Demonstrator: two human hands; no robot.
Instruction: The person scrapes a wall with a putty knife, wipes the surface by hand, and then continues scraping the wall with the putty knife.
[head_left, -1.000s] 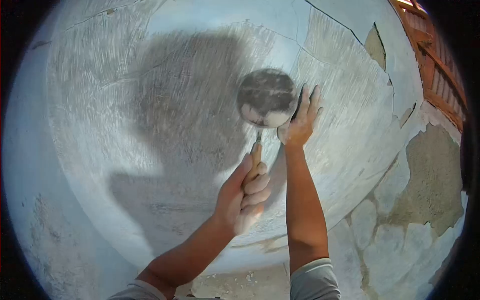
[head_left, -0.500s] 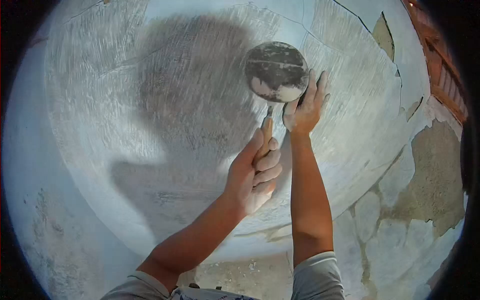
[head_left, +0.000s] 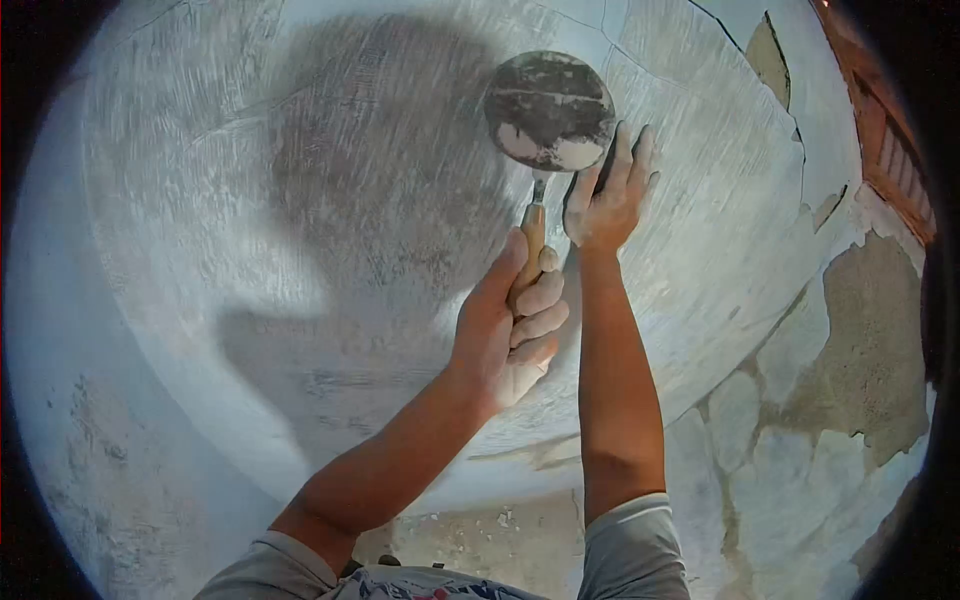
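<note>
My left hand (head_left: 512, 330), dusted with white powder, is wrapped round the wooden handle of a round-bladed trowel (head_left: 550, 110). A short metal neck joins the handle to the blade, which has dark patches and pale smears facing me. The blade overlaps a large whitish, curved plaster surface (head_left: 400, 240) covered in fine streaks. Just right of the blade, my right hand (head_left: 607, 200) lies with fingers stretched up against the plaster, its thumb side close to the blade's lower right edge.
Cracks and a lifted plaster edge (head_left: 770, 65) run along the upper right. Farther right, bare brownish patches (head_left: 875, 340) show through the wall. Reddish-brown timber (head_left: 890, 150) borders the upper right corner. A dark shadow covers the plaster left of the trowel.
The trowel and my left hand have moved slightly upward in the view. My right hand has also shifted up a little, still flat against the plaster.
</note>
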